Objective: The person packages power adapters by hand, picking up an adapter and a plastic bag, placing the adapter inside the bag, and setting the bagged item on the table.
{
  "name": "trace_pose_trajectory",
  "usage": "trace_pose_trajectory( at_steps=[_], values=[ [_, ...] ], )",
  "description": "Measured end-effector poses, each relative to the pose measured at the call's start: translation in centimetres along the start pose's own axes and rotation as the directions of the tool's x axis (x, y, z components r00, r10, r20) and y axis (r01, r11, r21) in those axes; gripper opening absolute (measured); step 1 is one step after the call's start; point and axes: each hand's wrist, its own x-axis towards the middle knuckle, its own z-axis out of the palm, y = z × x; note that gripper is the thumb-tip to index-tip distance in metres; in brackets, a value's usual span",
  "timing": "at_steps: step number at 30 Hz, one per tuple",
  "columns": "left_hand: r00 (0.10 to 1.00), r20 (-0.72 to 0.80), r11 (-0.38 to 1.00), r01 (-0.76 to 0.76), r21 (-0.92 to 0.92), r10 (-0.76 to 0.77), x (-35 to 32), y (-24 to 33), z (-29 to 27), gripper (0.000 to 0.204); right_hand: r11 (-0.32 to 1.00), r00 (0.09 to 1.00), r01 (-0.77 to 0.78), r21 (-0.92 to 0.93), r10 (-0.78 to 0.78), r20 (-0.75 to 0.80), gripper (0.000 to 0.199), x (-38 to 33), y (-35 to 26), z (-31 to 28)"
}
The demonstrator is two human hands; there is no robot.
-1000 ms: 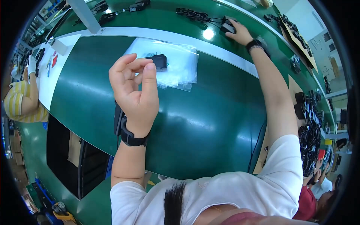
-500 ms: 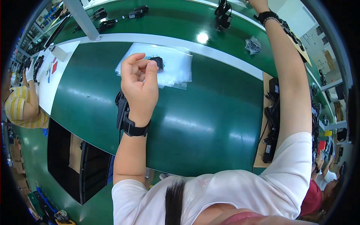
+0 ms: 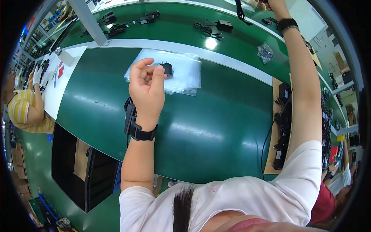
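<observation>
Lying apparently atop clear bags [image 3: 188, 73]: adapter [image 3: 167, 69].

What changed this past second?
A black corded adapter lies near where the right hand was on one a second ago; that hand has moved up and right to the top edge, its hold unclear. A black cable now shows nearby. The left hand stays curled by the plug adapter on clear bags.

Electronics workshop: corded black adapters [image 3: 224, 25] lie beyond the green workbench [image 3: 216, 116], gloved co-worker [image 3: 26, 110] left of it, cardboard tray [image 3: 269, 168] right of it.
</observation>
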Motion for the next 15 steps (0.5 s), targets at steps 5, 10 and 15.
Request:
trace_pose_trajectory(
  at_steps=[5, 10, 15],
  values=[
    [0.711, 0.503, 0.645, 0.686, -0.337, -0.492, -0.1, 0.1, 0.7, 0.037, 0.87, 0.753, 0.432, 0.237, -0.492, 0.436, 0.027, -6.2, -1.8, 0.1],
    [0.584, 0.682, 0.542, 0.778, -0.317, -0.44, -1.1, 2.2, 1.4, 0.044, 0.598, 0.329, 0.736, 0.318, -0.726, 0.604, 0.038, -12.3, -2.7, 0.5],
    [0.83, 0.555, 0.905, 0.28, -0.32, -0.061, -1.5, 6.1, -0.7, 0.039, 0.546, 0.37, 0.492, 0.678, -0.836, 0.405, 0.026, -12.4, -2.1, -1.7]
  ],
)
